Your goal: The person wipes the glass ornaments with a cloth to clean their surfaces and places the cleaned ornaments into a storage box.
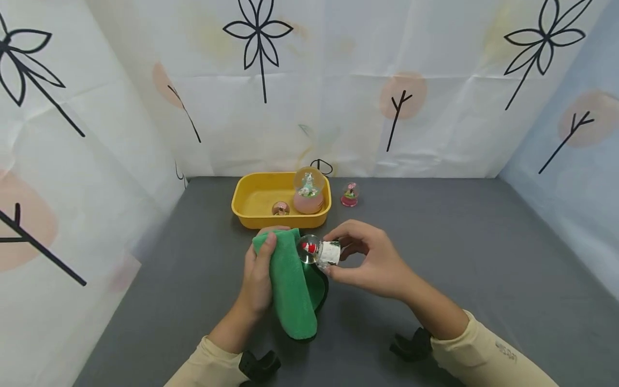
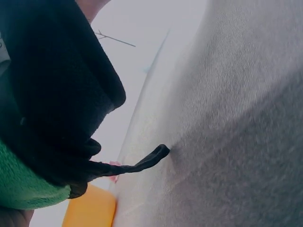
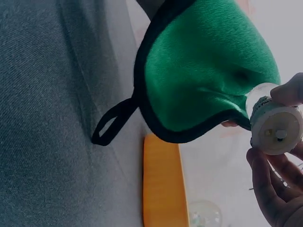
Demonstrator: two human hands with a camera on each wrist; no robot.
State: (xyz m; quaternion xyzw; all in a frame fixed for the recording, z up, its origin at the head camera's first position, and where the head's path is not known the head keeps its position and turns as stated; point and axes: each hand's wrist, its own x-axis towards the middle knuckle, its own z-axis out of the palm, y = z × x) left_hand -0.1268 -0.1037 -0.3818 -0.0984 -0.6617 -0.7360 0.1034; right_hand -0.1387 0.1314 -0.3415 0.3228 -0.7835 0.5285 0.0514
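Note:
My left hand grips a green cloth, thumb on top, and the cloth hangs down in a fold. Black edging and a hanging loop show on it in the right wrist view. With thumb and fingers my right hand holds a small snow globe by its white base, tipped sideways so the clear dome points at the cloth. Inside the dome is a red and white figure. The underside of the base faces the right wrist camera. Dome and cloth overlap in the head view.
Behind the hands stands a yellow tray with a larger pink-based snow globe and a small shiny pinkish ball in it. A tiny red-based globe is right of the tray on the grey tabletop. Patterned white sheets surround the table.

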